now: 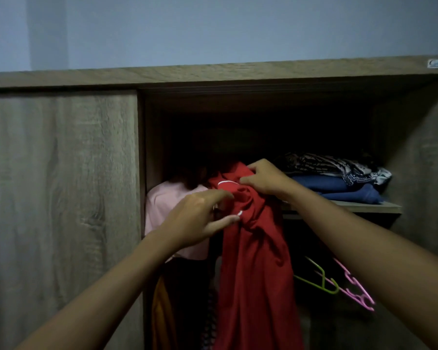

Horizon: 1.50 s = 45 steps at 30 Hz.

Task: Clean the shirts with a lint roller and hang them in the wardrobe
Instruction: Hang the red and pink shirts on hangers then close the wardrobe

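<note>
Tight between pink shirt (pixel 162 203) and shelf edge (pixel 352 207), open below. Gripping red shirt (pixel 253 261) with right hand (pixel 263 178); touching it with spread left hand (pixel 195 218).

Red shirt (pixel 253 248) with white trim; pink shirt (pixel 162 200); mustard garment (pixel 162 314); blue folded clothes (pixel 339 188) under black-and-white patterned cloth (pixel 339 164); green hanger (pixel 321 279); pink hanger (pixel 357 291); grey-brown woodgrain wardrobe (pixel 61 173).

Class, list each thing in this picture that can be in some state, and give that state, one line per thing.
red shirt: bunched at its top, drooping down in the opening.
right hand: grips the shirt's top.
left hand: fingers straight, thumb touching the shirt.
wardrobe door: covers the left side; right side open.
pink shirt: hanging, left of the red one.
folded clothes: stacked on the shelf.
green hanger: empty, tilted.
pink hanger: empty, tilted.
</note>
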Tool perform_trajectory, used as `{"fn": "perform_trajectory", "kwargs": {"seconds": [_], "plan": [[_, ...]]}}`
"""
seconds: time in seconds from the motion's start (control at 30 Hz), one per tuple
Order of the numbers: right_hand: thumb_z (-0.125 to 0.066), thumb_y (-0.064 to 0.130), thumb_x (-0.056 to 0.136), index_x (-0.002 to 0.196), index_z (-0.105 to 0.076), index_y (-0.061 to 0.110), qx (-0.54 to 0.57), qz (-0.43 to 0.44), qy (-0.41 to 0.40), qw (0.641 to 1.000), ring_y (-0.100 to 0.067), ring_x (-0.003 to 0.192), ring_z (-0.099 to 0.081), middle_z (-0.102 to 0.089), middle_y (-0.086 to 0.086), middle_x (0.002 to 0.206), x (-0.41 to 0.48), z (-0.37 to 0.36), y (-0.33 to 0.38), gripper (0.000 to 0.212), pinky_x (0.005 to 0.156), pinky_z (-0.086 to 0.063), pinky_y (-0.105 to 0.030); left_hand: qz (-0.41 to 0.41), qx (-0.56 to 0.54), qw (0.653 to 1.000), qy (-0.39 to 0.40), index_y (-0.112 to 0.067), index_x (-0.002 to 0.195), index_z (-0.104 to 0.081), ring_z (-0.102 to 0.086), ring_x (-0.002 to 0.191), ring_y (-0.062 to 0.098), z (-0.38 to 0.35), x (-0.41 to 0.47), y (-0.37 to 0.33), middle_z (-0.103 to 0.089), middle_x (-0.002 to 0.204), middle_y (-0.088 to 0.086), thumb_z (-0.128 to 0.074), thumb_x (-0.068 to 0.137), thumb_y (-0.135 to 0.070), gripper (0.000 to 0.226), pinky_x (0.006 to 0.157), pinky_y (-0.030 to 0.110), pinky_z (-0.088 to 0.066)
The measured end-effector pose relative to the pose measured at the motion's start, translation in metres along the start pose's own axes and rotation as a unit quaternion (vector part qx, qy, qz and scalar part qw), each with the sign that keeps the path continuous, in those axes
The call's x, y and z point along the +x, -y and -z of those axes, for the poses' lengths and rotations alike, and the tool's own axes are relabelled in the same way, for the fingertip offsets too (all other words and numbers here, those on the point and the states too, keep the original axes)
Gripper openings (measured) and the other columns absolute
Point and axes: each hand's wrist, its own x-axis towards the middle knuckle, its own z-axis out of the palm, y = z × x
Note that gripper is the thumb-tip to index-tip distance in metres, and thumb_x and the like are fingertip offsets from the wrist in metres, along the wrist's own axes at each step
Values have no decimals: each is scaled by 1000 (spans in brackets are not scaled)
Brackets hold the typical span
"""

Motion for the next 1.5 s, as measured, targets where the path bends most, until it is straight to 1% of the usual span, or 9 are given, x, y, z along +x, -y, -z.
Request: {"fn": "perform_trajectory", "kwargs": {"seconds": [0.17,0.33,0.6,0.77,1.07,1.17,1.33,1.4,1.5], "plan": [[-69,5,78,85,-75,4,99,22,22,995,-12,62,-54,-64,-2,70,-29,33,-4,10,58,-42,-25,99,1,991,-87,-23,96,-68,-61,65,2,29,-8,7,-65,77,-13,-62,93,-47,25,64,27,-52],[-69,-2,82,101,-76,9,135,66,74,986,-16,78,-69,-77,-11,95,-69,56,0,23,69,-55,-27,139,-22,984,-113,-23,96,-67,-64,76,2,38,-4,5,-68,84,-12,-64,92,-42,19,68,25,-52],[-66,7,91,113,-71,7,190,63,78,977,-21,95,-72,-76,-10,107,-110,69,14,23,85,-58,-32,109,-88,990,24,-21,148,-44,-49,125,13,30,7,-13,-52,140,-2,-59,74,-67,89,105,32,-42],[-62,11,95,117,-68,3,148,83,97,981,-24,108,-69,-73,-14,115,-126,66,13,24,96,-53,-35,84,-136,985,58,-16,96,-76,-65,76,5,20,10,-21,-74,86,-7,-62,83,-38,29,68,23,-45],[-63,16,91,115,-65,-2,243,30,88,966,-23,96,-67,-71,-16,108,-133,60,2,30,92,-53,-40,110,-208,972,32,-18,93,-73,-70,88,8,29,-3,-18,-75,89,-8,-60,96,-21,13,79,28,-55],[-78,31,78,109,-70,7,308,40,87,947,-16,89,-70,-73,-8,101,-132,62,-1,40,81,-57,-27,96,-210,969,84,-17,106,-70,-66,104,8,30,-17,-12,-71,106,-6,-48,81,5,40,82,13,-48],[-93,42,56,109,-68,6,385,31,72,920,-15,82,-72,-75,-7,97,-124,61,-1,69,76,-59,-26,32,-100,976,191,-23,135,-50,-51,117,5,19,-42,-8,-54,129,-7,-68,77,-21,61,101,27,-45],[-89,36,62,107,-70,7,399,29,72,914,-15,81,-72,-75,-7,96,-122,60,1,57,77,-59,-26,4,-73,985,155,-25,144,-42,-49,124,7,12,-49,-16,-48,137,-6,-75,78,-35,75,103,28,-44],[-70,19,81,106,-69,8,384,8,76,920,-15,81,-71,-75,-6,94,-123,52,1,28,78,-59,-27,-9,-97,995,22,-19,135,-56,-55,117,14,19,-46,-30,-56,129,-1,-65,83,-24,53,97,29,-48]]}}
